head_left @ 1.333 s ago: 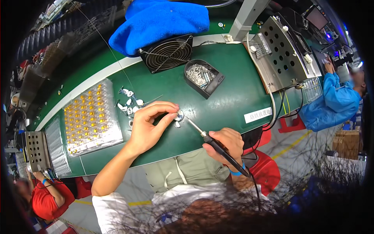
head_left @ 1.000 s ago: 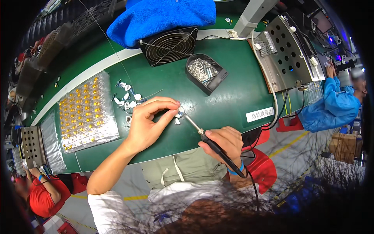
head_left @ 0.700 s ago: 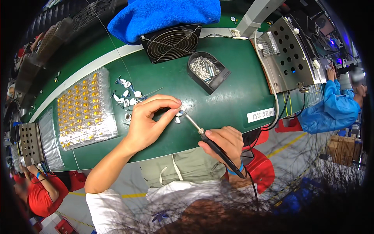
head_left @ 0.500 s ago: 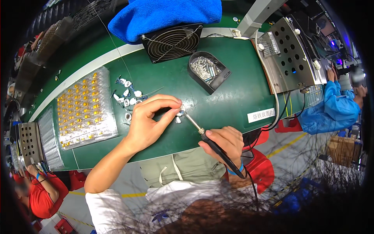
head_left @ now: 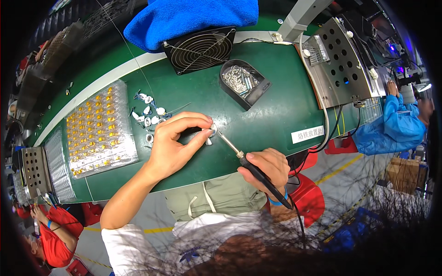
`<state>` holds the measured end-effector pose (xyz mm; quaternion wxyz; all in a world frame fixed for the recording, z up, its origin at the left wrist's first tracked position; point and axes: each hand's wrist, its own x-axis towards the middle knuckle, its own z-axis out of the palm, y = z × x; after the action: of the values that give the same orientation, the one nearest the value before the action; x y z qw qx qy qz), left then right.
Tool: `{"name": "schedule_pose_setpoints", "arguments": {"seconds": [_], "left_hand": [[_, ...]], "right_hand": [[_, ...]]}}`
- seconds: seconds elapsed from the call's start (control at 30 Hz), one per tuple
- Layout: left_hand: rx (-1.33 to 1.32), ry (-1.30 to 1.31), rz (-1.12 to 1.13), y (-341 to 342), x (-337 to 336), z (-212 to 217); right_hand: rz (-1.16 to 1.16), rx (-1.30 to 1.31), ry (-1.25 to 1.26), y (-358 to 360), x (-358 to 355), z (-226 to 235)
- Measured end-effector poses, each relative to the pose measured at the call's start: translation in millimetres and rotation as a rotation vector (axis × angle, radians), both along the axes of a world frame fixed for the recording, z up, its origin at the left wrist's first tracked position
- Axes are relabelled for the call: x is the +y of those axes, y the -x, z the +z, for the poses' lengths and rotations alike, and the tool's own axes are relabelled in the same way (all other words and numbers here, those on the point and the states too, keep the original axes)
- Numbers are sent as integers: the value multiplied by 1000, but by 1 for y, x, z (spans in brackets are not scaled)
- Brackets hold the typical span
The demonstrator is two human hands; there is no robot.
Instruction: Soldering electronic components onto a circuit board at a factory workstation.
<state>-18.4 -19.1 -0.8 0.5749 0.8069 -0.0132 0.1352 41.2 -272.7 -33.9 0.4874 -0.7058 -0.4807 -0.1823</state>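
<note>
While the left hand (head_left: 177,147) pinches a small white part (head_left: 212,131) between thumb and fingers and holds it down on the green table (head_left: 276,115), the right hand (head_left: 267,168) is closed in a pen grip around a soldering iron (head_left: 251,165), whose metal tip reaches up and left to touch that part. The part sits near the middle of the table, just in front of the person.

Just left of the left hand lies a loose cluster of similar small white parts (head_left: 147,115) with thin wires, straight on the table and not in any container. Further left, a clear plastic tray (head_left: 99,131) holds rows of small yellow pieces, one to each pocket, and most pockets look filled. Beyond it near the table's left end lies another clear tray (head_left: 57,165); what it holds I cannot tell.

Behind the hands, a black dish (head_left: 244,83) holds a tangle of shiny silvery wire or wool. Beside it stands a small black fan (head_left: 200,48), with a blue cloth (head_left: 193,18) heaped behind it. To the right sits a perforated metal box (head_left: 340,64).
</note>
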Motion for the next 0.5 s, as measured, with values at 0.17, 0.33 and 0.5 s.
{"name": "schedule_pose_setpoints", "arguments": {"seconds": [0.17, 0.33, 0.5], "left_hand": [[24, 1, -55, 1, 4, -2], [31, 13, -56, 2, 4, -2], [47, 97, -61, 2, 4, -2]], "right_hand": [[14, 17, -14, 0, 1, 0], [12, 7, 11, 0, 1, 2], [5, -3, 5, 0, 2, 1]]}}
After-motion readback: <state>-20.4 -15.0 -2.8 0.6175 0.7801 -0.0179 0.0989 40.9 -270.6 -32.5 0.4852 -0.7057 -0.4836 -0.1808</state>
